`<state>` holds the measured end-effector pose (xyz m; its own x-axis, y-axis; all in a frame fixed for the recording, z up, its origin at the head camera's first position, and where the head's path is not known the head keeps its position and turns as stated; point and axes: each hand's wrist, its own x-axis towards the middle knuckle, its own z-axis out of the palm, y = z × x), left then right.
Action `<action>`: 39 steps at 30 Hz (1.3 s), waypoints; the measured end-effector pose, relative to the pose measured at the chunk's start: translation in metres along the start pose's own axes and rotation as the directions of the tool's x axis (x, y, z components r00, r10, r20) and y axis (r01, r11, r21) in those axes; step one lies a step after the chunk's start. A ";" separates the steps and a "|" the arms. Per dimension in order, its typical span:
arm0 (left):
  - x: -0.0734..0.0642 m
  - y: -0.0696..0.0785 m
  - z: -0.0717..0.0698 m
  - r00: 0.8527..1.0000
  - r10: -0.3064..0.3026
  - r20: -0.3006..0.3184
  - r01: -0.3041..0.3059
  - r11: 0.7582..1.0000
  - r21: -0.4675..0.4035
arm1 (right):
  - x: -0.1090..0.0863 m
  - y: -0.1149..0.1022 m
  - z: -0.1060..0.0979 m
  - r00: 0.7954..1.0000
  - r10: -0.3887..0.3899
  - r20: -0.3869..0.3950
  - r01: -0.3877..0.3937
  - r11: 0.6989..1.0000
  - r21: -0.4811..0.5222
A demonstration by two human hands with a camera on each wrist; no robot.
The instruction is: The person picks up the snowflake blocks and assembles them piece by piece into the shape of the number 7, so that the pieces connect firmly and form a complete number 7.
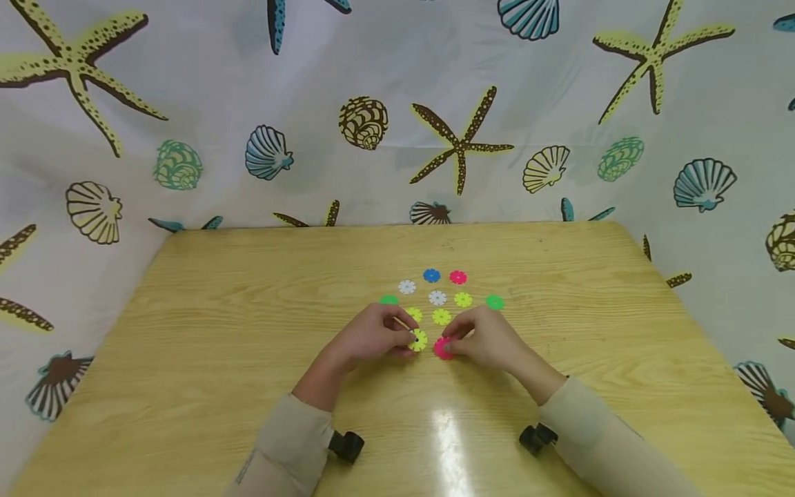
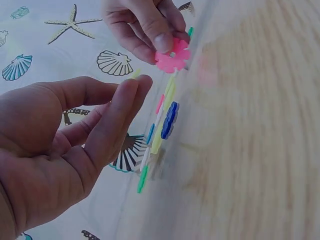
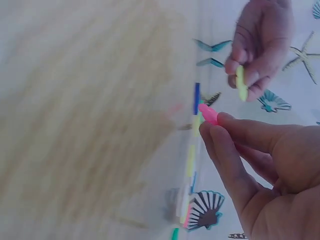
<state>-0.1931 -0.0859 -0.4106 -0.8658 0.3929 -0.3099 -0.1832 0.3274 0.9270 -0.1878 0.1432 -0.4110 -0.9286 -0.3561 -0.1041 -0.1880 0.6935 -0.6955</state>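
Note:
Between its thumb and fingers my left hand pinches a yellow notched disc, which looks like a flat plastic snowflake piece. Just to the right, my right hand pinches a pink notched disc. The two discs face each other a short gap apart. In the right wrist view, the yellow disc and pink disc appear nearly edge-on. A dark blue disc shows beyond the left fingers in the left wrist view; I cannot make it out near the hands in the head view.
Beyond the hands, several similar discs lie on the wooden table: blue, pink, white, yellow and green among them. A cloth printed with shells and starfish hangs behind the table.

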 end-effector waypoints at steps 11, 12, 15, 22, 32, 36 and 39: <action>0.001 -0.003 -0.003 0.999 -0.021 0.041 0.025 0.996 -0.089 | -0.006 0.000 -0.013 0.999 -0.029 -0.018 0.031 0.987 0.160; 0.001 -0.003 -0.003 0.999 -0.024 0.039 0.027 0.995 -0.092 | -0.006 0.001 -0.013 0.999 -0.027 -0.017 0.030 0.983 0.180; 0.000 -0.003 -0.003 0.999 -0.023 0.037 0.027 0.994 -0.107 | -0.007 0.003 -0.012 1.000 -0.018 -0.007 0.019 0.970 0.243; -0.001 -0.001 -0.004 1.000 -0.003 0.017 0.005 0.990 -0.140 | -0.006 0.001 -0.012 0.999 -0.037 0.011 0.032 0.947 0.320; -0.003 0.003 -0.002 0.999 0.024 0.024 -0.020 0.990 -0.141 | -0.009 -0.002 -0.011 0.997 -0.083 0.009 0.075 0.936 0.345; -0.002 0.002 -0.002 0.999 0.022 0.025 -0.018 0.991 -0.132 | -0.010 -0.001 -0.010 0.996 -0.092 0.000 0.086 0.924 0.372; -0.002 0.002 -0.003 0.999 0.023 0.030 -0.019 0.990 -0.141 | -0.010 -0.002 -0.009 0.996 -0.087 -0.010 0.085 0.920 0.384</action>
<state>-0.1929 -0.0884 -0.4073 -0.8557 0.4256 -0.2943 -0.2307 0.1953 0.9532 -0.1808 0.1513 -0.4021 -0.9118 -0.4090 -0.0356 -0.1289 0.3674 -0.9211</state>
